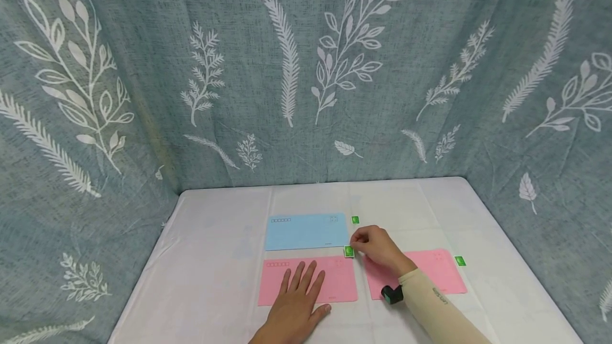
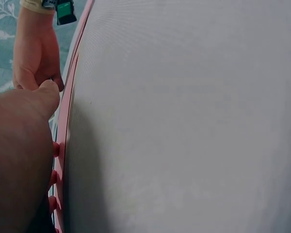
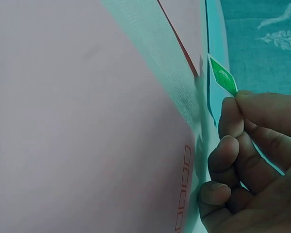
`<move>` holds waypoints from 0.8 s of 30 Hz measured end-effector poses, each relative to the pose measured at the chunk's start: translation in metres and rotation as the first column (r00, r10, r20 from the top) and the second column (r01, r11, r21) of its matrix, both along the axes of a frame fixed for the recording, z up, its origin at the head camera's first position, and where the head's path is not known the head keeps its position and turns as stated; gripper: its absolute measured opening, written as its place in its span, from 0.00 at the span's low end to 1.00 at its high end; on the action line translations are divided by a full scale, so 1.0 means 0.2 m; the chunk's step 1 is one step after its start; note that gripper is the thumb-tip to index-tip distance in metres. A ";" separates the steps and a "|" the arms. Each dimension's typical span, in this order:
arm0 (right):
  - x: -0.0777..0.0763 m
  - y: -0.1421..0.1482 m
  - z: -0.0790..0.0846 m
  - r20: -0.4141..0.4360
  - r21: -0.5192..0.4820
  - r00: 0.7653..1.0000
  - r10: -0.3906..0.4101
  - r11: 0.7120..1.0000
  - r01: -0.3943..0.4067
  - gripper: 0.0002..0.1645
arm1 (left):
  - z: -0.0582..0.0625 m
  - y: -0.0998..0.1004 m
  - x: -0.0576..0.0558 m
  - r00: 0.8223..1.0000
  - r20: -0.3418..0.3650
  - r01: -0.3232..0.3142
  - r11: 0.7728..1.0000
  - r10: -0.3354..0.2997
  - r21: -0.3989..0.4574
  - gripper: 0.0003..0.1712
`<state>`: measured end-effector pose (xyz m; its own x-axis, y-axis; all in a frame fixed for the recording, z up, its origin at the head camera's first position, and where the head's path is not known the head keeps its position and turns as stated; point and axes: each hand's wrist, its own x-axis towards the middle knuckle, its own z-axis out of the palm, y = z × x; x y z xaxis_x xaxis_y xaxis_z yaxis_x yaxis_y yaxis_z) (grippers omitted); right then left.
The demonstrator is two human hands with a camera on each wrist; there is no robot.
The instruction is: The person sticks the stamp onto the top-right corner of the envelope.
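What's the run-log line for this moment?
left hand: rests on left pink envelope | right hand: pinches green stamp | blue envelope: beyond left hand

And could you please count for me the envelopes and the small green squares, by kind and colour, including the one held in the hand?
Blue envelope: 1
Pink envelopes: 2
Small green squares: 3 (one pinched by the right hand)
Total: 6

White counter (image 1: pixel 220 259): pink envelope (image 1: pixel 337 283), blue envelope (image 1: pixel 307 233) at its twelve o'clock, stamp (image 1: pixel 355 220) at one, second envelope (image 1: pixel 442 272), farther stamp (image 1: pixel 460 261) at three.
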<state>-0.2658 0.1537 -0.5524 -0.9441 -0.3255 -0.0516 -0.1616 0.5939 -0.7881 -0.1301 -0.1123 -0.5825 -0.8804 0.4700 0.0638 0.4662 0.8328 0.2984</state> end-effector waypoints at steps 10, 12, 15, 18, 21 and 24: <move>0.00 -0.02 0.00 -0.023 -0.003 0.999 0.025 1.000 -0.025 0.07 | 0.03 0.00 -0.01 0.999 0.045 -0.006 0.999 0.008 -0.045 0.45; 0.00 -0.03 0.00 -0.020 -0.007 0.999 0.025 1.000 -0.026 0.07 | 0.05 0.00 -0.01 0.998 0.055 -0.002 0.999 0.005 -0.040 0.45; 0.01 -0.03 0.00 -0.019 -0.015 0.999 0.035 0.999 -0.035 0.07 | 0.05 0.00 -0.01 0.998 0.067 0.002 1.000 0.000 -0.029 0.45; 0.01 -0.04 0.00 -0.023 -0.021 0.999 0.048 0.999 -0.048 0.07 | 0.04 -0.01 -0.01 0.999 0.054 0.005 1.000 -0.004 -0.013 0.44; 0.01 -0.05 0.00 -0.022 -0.020 0.999 0.050 0.999 -0.050 0.07 | 0.01 -0.01 -0.01 1.000 0.029 0.006 1.000 -0.006 -0.012 0.45; 0.01 -0.05 0.00 -0.014 -0.020 0.999 0.045 0.999 -0.045 0.08 | -0.01 -0.01 -0.02 1.000 0.012 0.005 1.000 -0.005 -0.021 0.46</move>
<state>-0.2632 0.1428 -0.5525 -0.9290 -0.3687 -0.0320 -0.1986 0.5698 -0.7974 -0.1335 -0.1151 -0.5842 -0.8786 0.4755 0.0436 0.4670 0.8366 0.2865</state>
